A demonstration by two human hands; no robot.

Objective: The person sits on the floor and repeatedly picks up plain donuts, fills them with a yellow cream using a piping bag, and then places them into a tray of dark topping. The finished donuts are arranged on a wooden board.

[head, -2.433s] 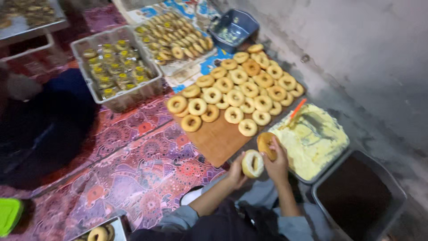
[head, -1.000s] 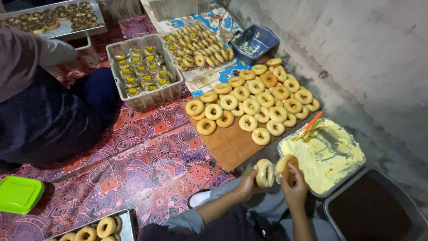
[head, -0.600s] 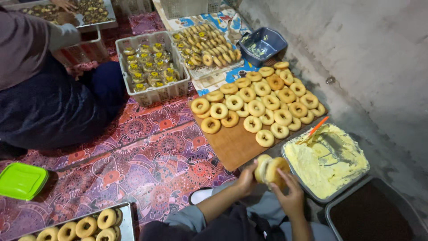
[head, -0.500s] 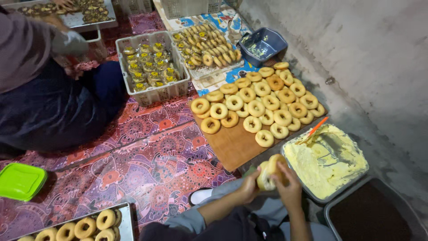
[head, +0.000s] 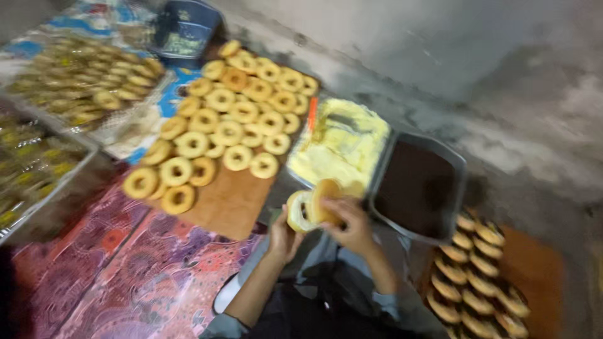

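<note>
My left hand (head: 284,233) holds one half of a split ring doughnut (head: 300,211), pale cut side up. My right hand (head: 349,221) presses the browned other half (head: 326,199) against it. Both hands hover over my lap, just below a tray of pale yellow cream (head: 342,145) with an orange-handled tool (head: 312,114) lying in it. Several plain ring doughnuts (head: 227,120) lie in rows on a wooden board (head: 231,202) to the upper left of my hands.
A dark tray of brown coating (head: 416,186) sits right of the cream. Coated doughnuts (head: 477,281) are stacked at lower right. A blue tub (head: 182,29) and trays of more doughnuts (head: 88,81) lie at upper left on a patterned red cloth (head: 125,276). A grey wall (head: 440,56) runs along the right.
The view has swung right and blurred, bringing the dark tray and coated doughnuts in. The person at left is out of view. My hands have brought the two doughnut halves together.
</note>
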